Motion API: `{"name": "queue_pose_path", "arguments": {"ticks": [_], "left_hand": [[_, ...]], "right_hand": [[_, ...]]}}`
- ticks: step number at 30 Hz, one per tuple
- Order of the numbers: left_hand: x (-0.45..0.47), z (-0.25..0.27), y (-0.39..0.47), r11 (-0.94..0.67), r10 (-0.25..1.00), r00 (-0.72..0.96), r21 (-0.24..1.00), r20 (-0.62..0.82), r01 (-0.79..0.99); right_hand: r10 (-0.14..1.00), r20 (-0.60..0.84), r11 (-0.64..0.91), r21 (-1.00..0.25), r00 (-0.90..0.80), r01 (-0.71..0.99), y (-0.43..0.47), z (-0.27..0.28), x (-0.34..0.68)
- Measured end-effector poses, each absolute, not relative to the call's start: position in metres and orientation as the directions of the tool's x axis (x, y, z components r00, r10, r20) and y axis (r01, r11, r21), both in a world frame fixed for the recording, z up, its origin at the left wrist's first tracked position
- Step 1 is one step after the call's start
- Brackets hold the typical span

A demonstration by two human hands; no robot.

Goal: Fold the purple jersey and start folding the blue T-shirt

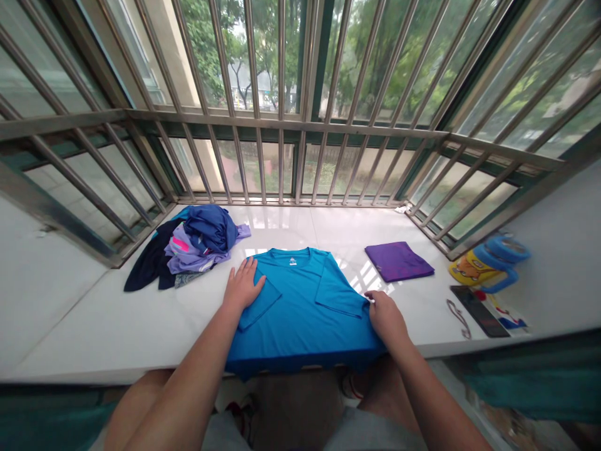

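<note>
A blue T-shirt (pixel 300 307) lies spread on the white ledge, collar toward the window and both sleeves laid inward over the body. Its lower end hangs over the ledge's front edge. My left hand (pixel 244 287) rests flat on the shirt's left shoulder, fingers stretched out. At the right side, beside the other sleeve, my right hand (pixel 385 313) grips the edge of the shirt between thumb and fingers. A small white logo shows below the collar.
A heap of crumpled clothes (pixel 201 244) sits at the back left. To the right are a folded purple garment (pixel 399 261), a yellow and blue jug (pixel 488 263), a dark phone (pixel 479 311) and a thin looped cord (pixel 457 318). Metal window bars (pixel 282 125) enclose the ledge (pixel 94 326).
</note>
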State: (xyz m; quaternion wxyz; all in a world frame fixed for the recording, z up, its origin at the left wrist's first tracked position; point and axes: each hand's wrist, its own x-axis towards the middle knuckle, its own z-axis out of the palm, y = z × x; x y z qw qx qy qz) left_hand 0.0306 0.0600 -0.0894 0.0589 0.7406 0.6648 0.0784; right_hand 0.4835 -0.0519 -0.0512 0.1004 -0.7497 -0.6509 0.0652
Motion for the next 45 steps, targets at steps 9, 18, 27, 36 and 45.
{"name": "queue_pose_path", "arguments": {"ticks": [9, 18, 27, 36, 45], "left_hand": [[0.031, -0.088, 0.060, -0.112, 0.994, 0.106, 0.198, 0.041, 0.974], [0.031, -0.089, 0.059, -0.110, 0.994, 0.101, 0.218, 0.051, 0.970], [0.030, -0.094, 0.059, -0.108, 0.993, 0.097, 0.231, 0.060, 0.967], [0.030, -0.094, 0.058, -0.107, 0.994, 0.095, 0.229, 0.060, 0.968], [0.012, -0.085, 0.081, 0.078, 0.992, -0.110, 0.384, 0.062, 0.920]], "right_hand": [[0.976, -0.001, -0.217, -0.042, 0.217, 0.975, -0.020, -0.027, 0.454], [0.996, -0.015, -0.093, -0.075, 0.092, 0.993, 0.077, -0.032, 0.406], [0.976, -0.032, -0.217, -0.106, 0.214, 0.971, 0.108, -0.036, 0.428], [0.974, -0.073, -0.221, -0.136, 0.212, 0.966, 0.121, -0.048, 0.428], [0.990, -0.080, -0.128, -0.224, 0.113, 0.966, 0.127, -0.041, 0.435]]}}
